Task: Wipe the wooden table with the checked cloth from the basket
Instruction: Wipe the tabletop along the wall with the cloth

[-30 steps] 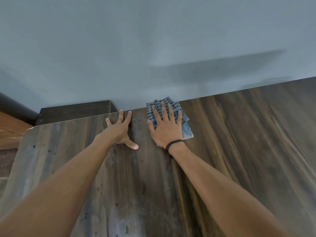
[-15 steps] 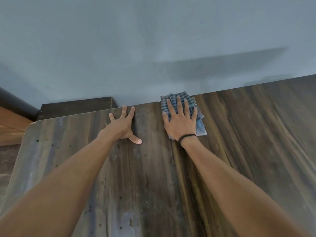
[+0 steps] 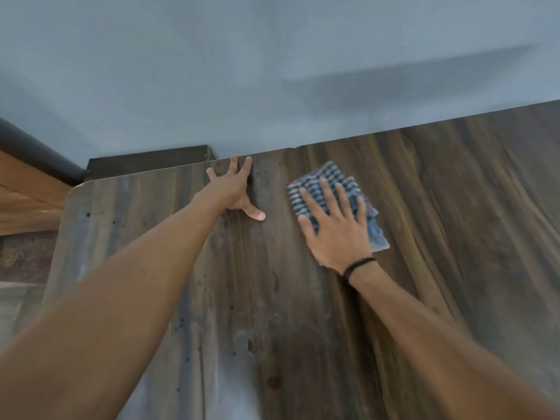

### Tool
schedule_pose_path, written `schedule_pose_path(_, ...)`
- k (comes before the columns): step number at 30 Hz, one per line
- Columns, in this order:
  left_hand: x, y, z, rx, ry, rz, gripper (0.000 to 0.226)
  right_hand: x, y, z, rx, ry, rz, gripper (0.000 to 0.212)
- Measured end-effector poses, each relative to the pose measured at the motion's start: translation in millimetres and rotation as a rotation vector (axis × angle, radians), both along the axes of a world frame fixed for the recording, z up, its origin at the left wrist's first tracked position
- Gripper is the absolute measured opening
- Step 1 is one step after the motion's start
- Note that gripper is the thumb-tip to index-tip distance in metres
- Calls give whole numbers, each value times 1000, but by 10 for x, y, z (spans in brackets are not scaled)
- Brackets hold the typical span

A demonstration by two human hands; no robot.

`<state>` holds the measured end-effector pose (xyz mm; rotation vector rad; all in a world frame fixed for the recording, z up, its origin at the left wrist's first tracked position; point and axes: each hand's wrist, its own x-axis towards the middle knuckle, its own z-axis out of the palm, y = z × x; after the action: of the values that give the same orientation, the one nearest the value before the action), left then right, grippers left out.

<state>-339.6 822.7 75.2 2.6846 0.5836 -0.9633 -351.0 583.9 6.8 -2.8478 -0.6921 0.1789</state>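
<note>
We see our right hand (image 3: pixel 336 234) lying flat on the cloth (image 3: pixel 330 177), fingers straight and spread. It is a wide grip, pressing rather than clutching. The cloth is folded and checked in blue and white. It lies on the bench (image 3: pixel 454 222) near the far edge, a little short of it. Its far end shows past the fingertips, and its right side shows beside the hand, down to a corner near the wrist. A black band (image 3: pixel 357 266) circles that wrist.

Our left hand (image 3: pixel 233 189) rests palm down on bare wood to the left of the cloth and apart from it. The fingertips reach the far edge and the thumb splays toward the cloth. Its grip is wide too, and it holds nothing.

The bench is dark streaked wood, with its rounded far-left corner in view. Dark specks (image 3: pixel 181 324) dot the wood beside the left forearm, and a pale patch lies toward the near edge. A grey-blue wall (image 3: pixel 272 71) rises right behind the far edge — a dark block (image 3: pixel 148 163) sits against it past the far-left corner.
</note>
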Motion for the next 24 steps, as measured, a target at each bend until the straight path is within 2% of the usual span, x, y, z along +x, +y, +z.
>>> schedule_pose_path(3,-12,-1,28,-29,-3,22,144,152,149,24,22,38,-144,61)
schedule_pose_path(7,-66,-20,59,-51,-37,54,142,-288,60,-63,4,-59,-14,61)
schedule_pose_path(11,-166,-108,39,-49,-140,46,136,-118,14,26,-4,38,-185,62)
schedule_pose_path(14,-302,-238,52,9,-229,-23,126,-422,31,-2,1,-42,-79,62)
schedule_pose_path(16,-404,-255,17,1,-173,-37,130,-572,-147,-42,-32,-70,-40,62)
schedule_pose_path(20,-514,-218,-37,-33,26,-24,142,-481,36,7,-1,-17,-193,62)
schedule_pose_path(24,-492,-248,-134,-49,9,-1,148,-703,-178,-38,-44,-51,-7,62)
